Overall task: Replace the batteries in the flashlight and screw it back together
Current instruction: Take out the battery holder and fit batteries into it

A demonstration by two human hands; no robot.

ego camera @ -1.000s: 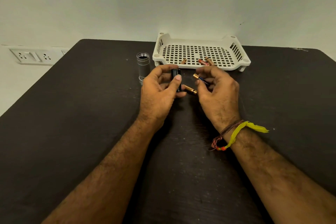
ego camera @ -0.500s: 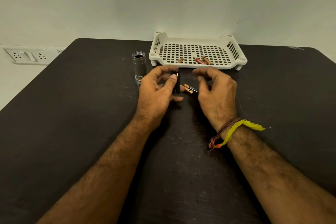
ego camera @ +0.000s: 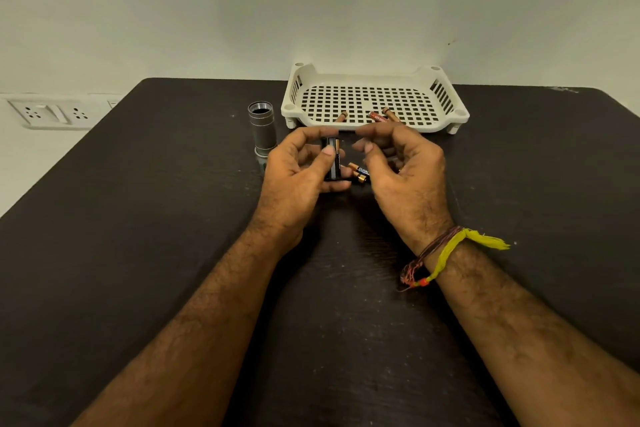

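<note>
My left hand (ego camera: 298, 177) grips a black battery holder (ego camera: 330, 163) upright between thumb and fingers; a copper-and-black battery shows in one of its slots. My right hand (ego camera: 401, 166) hovers just right of the holder with its fingers loosely curved, and I see nothing pinched between thumb and forefinger. Two copper-and-black batteries (ego camera: 358, 173) lie on the dark table (ego camera: 156, 218) between my hands, partly hidden by my right fingers. The silver flashlight body (ego camera: 262, 130) stands on end, open threaded end up, left of my left hand.
A white perforated tray (ego camera: 374, 74) sits at the table's back edge behind my hands, with three loose batteries (ego camera: 379, 117) near its front rim. A wall socket plate (ego camera: 45, 113) is off the table's left. The wall stands close behind the table.
My right hand held a battery a second ago; now its fingertips are empty and two batteries lie together on the table. A battery now shows in the holder.
</note>
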